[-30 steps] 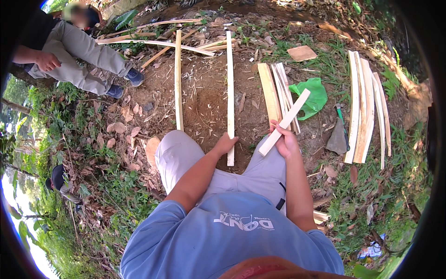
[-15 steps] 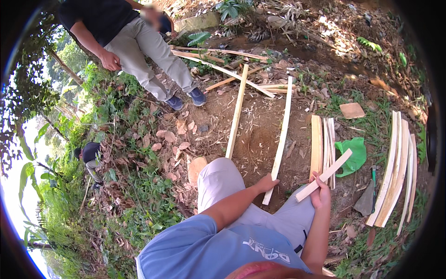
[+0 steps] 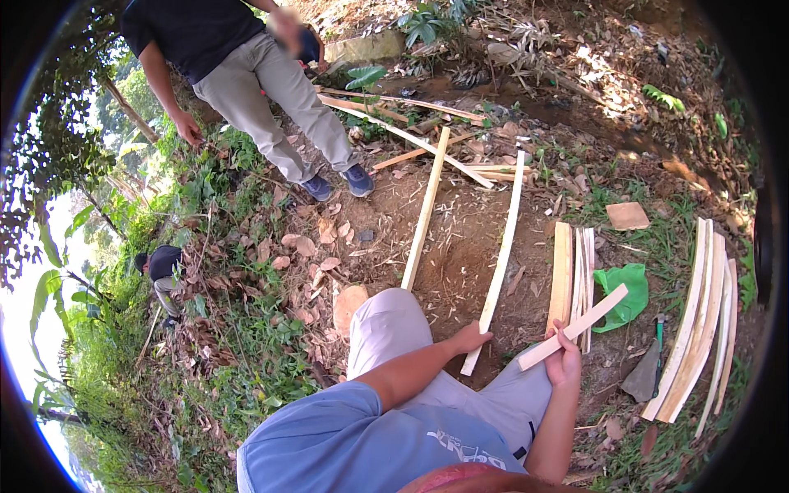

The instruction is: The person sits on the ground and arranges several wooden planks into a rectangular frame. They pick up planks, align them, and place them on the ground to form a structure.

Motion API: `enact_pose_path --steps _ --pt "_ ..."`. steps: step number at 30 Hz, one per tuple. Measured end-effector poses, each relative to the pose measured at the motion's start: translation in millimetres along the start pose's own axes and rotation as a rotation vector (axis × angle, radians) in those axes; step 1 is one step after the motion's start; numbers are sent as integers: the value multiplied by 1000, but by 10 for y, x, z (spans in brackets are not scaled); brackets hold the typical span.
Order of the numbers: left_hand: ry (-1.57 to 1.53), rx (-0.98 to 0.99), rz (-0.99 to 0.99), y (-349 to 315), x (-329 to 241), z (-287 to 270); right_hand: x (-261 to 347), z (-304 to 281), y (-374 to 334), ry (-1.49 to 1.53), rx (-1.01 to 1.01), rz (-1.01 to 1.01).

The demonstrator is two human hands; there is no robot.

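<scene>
Down at the bottom edge our blue shirt fills the frame and hides our lap, and the grey trousers cover whatever ground lies under the knees. Our right hand is curled round a short pale flat wooden slat, gripping its lower end so the rest angles up and to the right over the dirt; the thumb side is turned away, so we cannot see how tight the grip is. Our left hand rests with loosely bent fingers on the near end of a long pale bamboo strip, which lies flat on the bare brown earth and runs away from us. Beside it, to the left, a second long bamboo strip lies roughly parallel, and the open soil between the two is free room. To the right sits a small stack of short split boards, then a crumpled green plastic bag, half covered by the slat we hold. Farther right a bundle of long curved pale strips bends towards the rim. Beyond, crossed sticks clutter the ground, and a standing person in khaki trousers is cut off at the top.
</scene>
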State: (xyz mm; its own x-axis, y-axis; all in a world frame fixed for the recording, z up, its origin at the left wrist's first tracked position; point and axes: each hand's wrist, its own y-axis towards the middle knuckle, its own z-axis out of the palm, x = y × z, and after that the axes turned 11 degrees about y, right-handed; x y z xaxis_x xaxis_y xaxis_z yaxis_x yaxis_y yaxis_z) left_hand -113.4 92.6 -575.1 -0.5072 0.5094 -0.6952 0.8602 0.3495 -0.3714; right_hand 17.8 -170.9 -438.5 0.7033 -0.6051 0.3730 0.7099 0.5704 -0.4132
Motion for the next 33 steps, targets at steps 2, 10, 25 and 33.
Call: enact_pose_path --steps 2,10,25,33 --pt "1 11 -3 -3 -12 4 -11 129 -63 -8 -37 -37" --pt "4 2 -4 -54 -101 -37 19 24 -11 49 11 1" --pt "45 0 -21 -38 -38 -34 4 13 22 103 17 7" --pt "36 17 -24 -82 -169 -93 6 -25 -3 58 -5 -103"
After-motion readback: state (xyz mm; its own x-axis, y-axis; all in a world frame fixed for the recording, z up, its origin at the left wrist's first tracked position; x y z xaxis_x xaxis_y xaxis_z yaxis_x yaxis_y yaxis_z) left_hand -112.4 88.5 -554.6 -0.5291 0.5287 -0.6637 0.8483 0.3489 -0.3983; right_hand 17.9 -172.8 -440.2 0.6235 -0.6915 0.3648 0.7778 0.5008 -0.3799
